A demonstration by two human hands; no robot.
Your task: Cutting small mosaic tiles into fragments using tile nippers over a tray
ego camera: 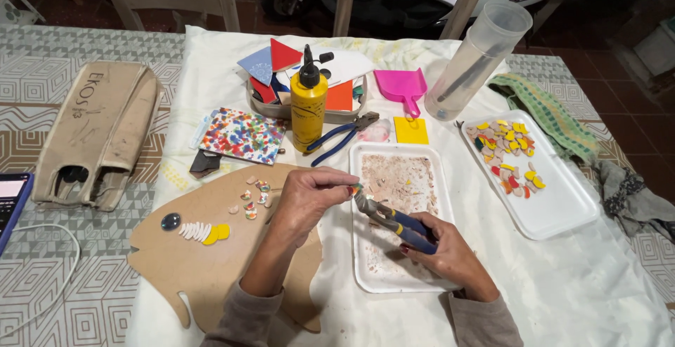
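Brown cardboard fish cutout [211,255] lies on the white-clothed tabletop [598,291], one blue bead eye and a few shell pieces on it. The left hand [306,196] pinches a small tile chip [354,189] between closed fingertips. The right hand [443,248], its grip wrapped shut around one pair of blue-handled nippers [390,219], meets the chip over a dusty white tray [401,213]. A second tray [555,199] of coloured chips sits right, near the tabletop edge. One yellow glue bottle [308,108] stands behind.

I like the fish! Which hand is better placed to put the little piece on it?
Probably the left hand: it pinches the small tile piece and hovers over the fish board. The right hand holds the nippers.
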